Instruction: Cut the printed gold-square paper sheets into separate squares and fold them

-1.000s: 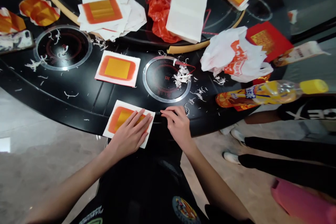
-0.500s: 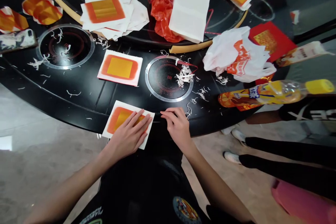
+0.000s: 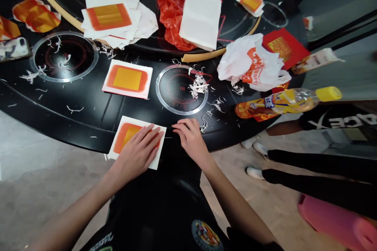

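Observation:
My left hand (image 3: 138,152) lies flat with fingers stretched out on a white paper square with an orange and gold centre (image 3: 122,136) at the near edge of the black table (image 3: 88,113). My right hand (image 3: 190,138) rests on the table edge just right of that paper, fingers curled and pressed together near its right corner; whether they pinch anything is hidden. A second such paper square (image 3: 127,79) lies farther in, to the left of a ringed round burner (image 3: 182,88).
White paper shreds (image 3: 196,85) litter the burner and table. A stack of papers (image 3: 110,19), a red plastic bag (image 3: 172,8), a white paper block (image 3: 200,20), a white plastic bag (image 3: 253,64) and a lying yellow-capped bottle (image 3: 287,102) sit beyond. Another person's legs (image 3: 309,172) are at right.
The view has shifted slightly, so everything sits a little left and lower. Both hands keep the same places on the paper and the table edge.

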Demonstrator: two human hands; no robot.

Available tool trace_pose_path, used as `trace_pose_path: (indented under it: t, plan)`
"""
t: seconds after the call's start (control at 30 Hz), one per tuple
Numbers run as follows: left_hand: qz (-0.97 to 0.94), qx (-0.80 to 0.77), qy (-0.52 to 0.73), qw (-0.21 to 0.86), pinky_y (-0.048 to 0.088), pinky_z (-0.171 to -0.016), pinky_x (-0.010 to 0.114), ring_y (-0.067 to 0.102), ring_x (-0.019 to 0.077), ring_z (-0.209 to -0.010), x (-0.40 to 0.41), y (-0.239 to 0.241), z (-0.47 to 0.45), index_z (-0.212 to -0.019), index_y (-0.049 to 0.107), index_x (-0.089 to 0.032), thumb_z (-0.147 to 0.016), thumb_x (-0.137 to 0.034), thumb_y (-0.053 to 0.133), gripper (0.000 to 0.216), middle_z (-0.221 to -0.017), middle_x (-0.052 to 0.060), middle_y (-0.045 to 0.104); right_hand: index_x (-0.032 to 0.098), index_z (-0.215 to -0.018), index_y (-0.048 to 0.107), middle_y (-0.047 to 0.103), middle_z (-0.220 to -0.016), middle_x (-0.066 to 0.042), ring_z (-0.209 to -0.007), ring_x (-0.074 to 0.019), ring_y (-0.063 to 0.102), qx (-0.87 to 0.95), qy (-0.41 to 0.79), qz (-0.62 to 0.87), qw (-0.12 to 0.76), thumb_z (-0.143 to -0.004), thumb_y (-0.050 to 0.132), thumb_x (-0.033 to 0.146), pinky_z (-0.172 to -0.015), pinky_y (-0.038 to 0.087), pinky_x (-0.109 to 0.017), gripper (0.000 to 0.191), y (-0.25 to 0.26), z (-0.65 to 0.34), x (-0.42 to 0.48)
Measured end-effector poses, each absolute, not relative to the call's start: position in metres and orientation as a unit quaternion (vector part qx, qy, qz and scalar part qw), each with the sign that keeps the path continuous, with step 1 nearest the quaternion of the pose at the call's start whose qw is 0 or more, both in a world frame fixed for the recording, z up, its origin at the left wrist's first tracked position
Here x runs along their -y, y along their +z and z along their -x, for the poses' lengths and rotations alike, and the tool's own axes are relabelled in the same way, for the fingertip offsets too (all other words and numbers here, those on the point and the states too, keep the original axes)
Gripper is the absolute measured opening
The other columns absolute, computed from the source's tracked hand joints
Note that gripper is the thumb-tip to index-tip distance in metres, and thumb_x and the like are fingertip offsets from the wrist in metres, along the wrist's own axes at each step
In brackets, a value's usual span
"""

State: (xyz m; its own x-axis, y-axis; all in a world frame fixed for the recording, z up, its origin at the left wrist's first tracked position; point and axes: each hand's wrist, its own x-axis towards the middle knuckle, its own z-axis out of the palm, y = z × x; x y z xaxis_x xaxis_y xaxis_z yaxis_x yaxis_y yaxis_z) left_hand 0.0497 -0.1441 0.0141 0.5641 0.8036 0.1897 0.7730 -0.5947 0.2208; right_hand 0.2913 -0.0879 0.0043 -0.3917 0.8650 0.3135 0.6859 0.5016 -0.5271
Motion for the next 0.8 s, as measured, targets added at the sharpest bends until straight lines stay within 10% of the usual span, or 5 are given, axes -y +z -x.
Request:
trace_pose_path:
  t: [0.37,0.8]
  plan:
    - [-0.861,-0.493,0.123,0.017,0.042,-0.125,0.046,0.054,0.0296,-0.149,0.141,0.009,-0.065,-0.177,0.005,-0.014,-0.114,-0.028,0.042,0.074,-0.167,0.010,0.053,0.023,-0.115,0.072,0.071,-0.107,-0.010,-0.100,-0.0247,0.060,0.821,0.146,0.462,0.301,-0.106,0.057,0.011,-0.090,0.057,-0.043,0.021,0.000,-0.294,0.099]
    - [-0.878,-0.465,0.110,0.017,0.033,-0.133,0.056,0.030,0.0368,-0.165,0.149,0.003,-0.060,-0.173,0.025,-0.007,-0.113,-0.026,0.042,0.065,-0.175,0.013,0.040,0.025,-0.107,0.072,0.069,-0.104,-0.009,-0.098,-0.0261,0.059,0.819,0.153,0.468,0.295,-0.105,0.056,0.010,-0.087,0.056,-0.044,0.022,0.001,-0.288,0.089]
